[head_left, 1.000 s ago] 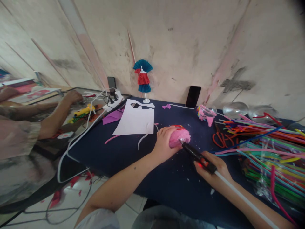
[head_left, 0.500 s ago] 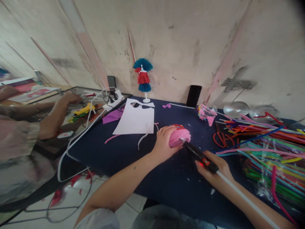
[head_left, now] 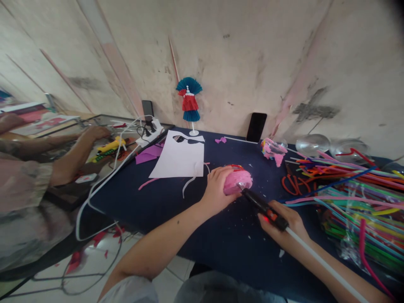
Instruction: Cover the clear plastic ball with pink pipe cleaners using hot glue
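Note:
Fingers wrapped round its left side, my left hand [head_left: 217, 189] holds a rounded pink object [head_left: 238, 181] with some red and yellow along its upper edge. My right hand [head_left: 284, 223] is closed round a black glue gun [head_left: 265, 208] with a small red light and a glue stick [head_left: 325, 263] running out of its back. The metal tip touches or nearly touches the front of the pink object. Small white scraps lie on the dark blue table [head_left: 227, 248] below.
White paper [head_left: 181, 158] and purple sheets [head_left: 150, 153] lie left. A blue-and-red paper figure [head_left: 190, 101] and a phone [head_left: 256, 127] stand behind. Scissors [head_left: 293, 185], a pink piece [head_left: 274, 150] and pipe cleaners [head_left: 356, 210] are right. Another person's hand [head_left: 96, 132] works far left beside a power strip [head_left: 151, 132].
The glue gun tip has shifted very slightly left and up against the pink object. The other person's hand at the left has moved a little.

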Available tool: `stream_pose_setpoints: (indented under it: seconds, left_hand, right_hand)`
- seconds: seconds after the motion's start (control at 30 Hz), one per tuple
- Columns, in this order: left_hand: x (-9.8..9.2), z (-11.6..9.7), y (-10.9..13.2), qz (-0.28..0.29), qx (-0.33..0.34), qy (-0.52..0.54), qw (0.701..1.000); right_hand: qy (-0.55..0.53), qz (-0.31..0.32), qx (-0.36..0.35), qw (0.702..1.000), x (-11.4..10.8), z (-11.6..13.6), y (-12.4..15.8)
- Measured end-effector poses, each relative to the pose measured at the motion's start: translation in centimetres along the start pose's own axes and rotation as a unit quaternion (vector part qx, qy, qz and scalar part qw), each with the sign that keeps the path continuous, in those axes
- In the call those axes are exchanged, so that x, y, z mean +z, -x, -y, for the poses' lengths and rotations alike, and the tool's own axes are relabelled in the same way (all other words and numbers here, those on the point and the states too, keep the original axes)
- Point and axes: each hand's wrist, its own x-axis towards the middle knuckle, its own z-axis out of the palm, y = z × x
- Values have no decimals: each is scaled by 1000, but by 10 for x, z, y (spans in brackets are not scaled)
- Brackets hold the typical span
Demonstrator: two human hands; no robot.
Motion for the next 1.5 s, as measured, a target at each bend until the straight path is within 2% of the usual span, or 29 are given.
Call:
stream_pose_setpoints:
  seconds: [0.27,1.0,1.5]
  left_hand:
    - [-2,-3,0,7,-22,3,1000]
    - [-1,1,1,-4,19,-13,1000]
    - [-2,0,1,-1,6,-9,1000]
  right_hand:
    - [14,-10,5,1000,0,-4,3]
    - [1,-15,1,1000,1,-2,3]
    - [0,-10,0,1000,0,-1,2]
